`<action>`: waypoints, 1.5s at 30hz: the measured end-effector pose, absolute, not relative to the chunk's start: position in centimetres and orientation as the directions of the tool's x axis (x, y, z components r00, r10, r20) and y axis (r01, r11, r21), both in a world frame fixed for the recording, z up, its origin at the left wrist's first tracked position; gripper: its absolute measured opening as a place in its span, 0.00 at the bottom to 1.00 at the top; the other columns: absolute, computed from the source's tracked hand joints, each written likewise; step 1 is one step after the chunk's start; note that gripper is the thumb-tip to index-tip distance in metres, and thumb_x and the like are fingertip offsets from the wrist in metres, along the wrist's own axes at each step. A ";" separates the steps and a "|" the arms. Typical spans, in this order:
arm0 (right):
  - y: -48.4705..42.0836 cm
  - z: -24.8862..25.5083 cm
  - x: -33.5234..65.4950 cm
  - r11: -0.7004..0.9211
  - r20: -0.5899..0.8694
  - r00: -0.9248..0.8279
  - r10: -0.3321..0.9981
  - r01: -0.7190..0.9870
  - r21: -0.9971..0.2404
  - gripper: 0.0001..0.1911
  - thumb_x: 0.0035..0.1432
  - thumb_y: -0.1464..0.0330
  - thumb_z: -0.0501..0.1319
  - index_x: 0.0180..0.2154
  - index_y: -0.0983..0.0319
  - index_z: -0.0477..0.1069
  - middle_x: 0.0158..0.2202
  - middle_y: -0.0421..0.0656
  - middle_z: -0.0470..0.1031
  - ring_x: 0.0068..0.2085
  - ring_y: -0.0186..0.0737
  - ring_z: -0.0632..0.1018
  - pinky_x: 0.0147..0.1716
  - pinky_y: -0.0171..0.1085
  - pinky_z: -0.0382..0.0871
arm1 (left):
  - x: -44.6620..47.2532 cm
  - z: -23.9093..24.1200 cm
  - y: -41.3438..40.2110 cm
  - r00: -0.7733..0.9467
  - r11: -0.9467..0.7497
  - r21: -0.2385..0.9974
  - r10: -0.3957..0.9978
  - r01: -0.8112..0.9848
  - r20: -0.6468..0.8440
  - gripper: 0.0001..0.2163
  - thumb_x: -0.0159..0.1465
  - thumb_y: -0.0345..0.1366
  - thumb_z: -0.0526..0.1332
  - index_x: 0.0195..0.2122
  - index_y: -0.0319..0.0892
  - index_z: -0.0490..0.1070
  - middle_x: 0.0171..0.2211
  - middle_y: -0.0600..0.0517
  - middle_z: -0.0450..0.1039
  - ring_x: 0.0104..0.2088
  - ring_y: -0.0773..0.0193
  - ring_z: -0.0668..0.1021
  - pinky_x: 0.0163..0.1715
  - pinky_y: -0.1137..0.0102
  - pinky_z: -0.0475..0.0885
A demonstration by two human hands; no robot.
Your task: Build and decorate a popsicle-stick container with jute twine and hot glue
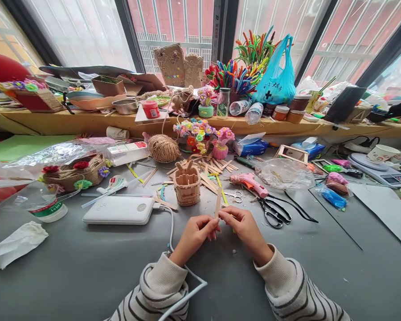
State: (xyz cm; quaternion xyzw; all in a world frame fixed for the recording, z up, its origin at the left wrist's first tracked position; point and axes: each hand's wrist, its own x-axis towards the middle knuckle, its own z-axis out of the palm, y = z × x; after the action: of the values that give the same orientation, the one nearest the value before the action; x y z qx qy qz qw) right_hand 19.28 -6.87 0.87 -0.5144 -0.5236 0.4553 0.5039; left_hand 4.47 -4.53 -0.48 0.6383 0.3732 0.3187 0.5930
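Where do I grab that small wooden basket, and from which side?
Grip the small wooden basket by its opposite outer walls, below the rim, coming from your near side. It stands upright, open at the top, with its near wall facing you, and loose sticks lie behind it. Your left hand seems handiest, once off the wooden stick.

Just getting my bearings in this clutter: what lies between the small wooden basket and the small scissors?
In the head view: loose wooden sticks, the stick held by the left hand and right hand, and a yellow strip.
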 end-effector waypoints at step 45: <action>-8.2 0.2 18.6 0.076 0.102 0.117 0.988 0.202 -0.976 0.08 0.46 0.65 0.57 0.20 0.63 0.65 0.21 0.38 0.68 0.26 0.32 0.69 0.27 0.32 0.64 | 4.9 -0.9 -5.7 0.511 -0.391 0.868 0.837 0.307 0.197 0.19 0.64 0.42 0.48 0.20 0.40 0.67 0.16 0.56 0.64 0.20 0.70 0.67 0.25 0.75 0.62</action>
State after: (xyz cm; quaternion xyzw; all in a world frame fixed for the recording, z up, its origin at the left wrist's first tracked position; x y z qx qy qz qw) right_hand 18.58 -8.17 0.23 -0.5547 -0.5362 0.3925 0.5007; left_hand 4.93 -5.67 -0.86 0.7679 0.3724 0.3254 0.4071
